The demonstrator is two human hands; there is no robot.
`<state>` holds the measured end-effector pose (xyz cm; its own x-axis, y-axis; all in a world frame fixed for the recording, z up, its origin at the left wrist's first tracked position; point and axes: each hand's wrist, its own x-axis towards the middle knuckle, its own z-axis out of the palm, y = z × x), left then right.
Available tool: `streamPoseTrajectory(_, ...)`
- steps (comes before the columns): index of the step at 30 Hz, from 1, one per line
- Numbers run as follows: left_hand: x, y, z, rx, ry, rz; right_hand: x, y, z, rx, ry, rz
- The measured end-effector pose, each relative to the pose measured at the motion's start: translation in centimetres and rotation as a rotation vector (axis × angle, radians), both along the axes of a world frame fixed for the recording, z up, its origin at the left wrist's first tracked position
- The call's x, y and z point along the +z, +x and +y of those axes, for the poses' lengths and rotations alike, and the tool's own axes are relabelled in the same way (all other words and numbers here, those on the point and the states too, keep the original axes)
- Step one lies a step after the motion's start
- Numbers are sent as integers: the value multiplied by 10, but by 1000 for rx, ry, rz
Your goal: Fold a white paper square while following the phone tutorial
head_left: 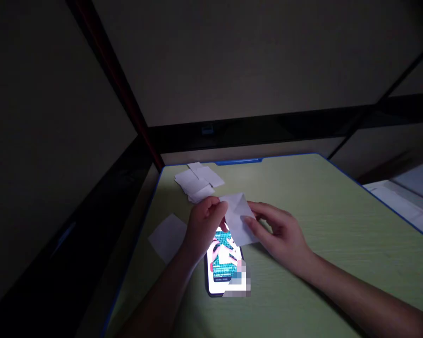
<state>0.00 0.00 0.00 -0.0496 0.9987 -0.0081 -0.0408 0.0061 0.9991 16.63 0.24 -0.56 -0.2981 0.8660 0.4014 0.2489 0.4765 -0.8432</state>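
Note:
Between my two hands is a white sheet of paper (pixel 238 220) with crease lines across it, held up over the table. My left hand (pixel 205 225) pinches its left edge between thumb and fingers. On the right edge, my right hand (pixel 282 232) grips it with the thumb on top and the fingers behind. Below the paper lies a phone (pixel 225 263) with a lit screen showing hands and a white sheet on a green grid; the paper and my left hand cover its upper part. Another white sheet (pixel 168 237) rests left of my left hand, partly hidden by it.
A loose pile of white paper pieces (pixel 197 180) lies near the table's far left. The light green table (pixel 338 225) has a blue rim and a blue handle (pixel 238 161) at its far edge. Walls stand behind and to the left. Pale items (pixel 402 202) sit beyond the right edge.

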Motion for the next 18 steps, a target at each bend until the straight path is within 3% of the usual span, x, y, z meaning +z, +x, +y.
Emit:
streamPoseTrajectory(10, 8, 3, -3, 68, 28, 75, -1, -2, 3, -63, -225, 202)
streamPoseTrajectory(18, 9, 5, -8, 65, 60, 162, 3, -3, 3, -87, -326, 186)
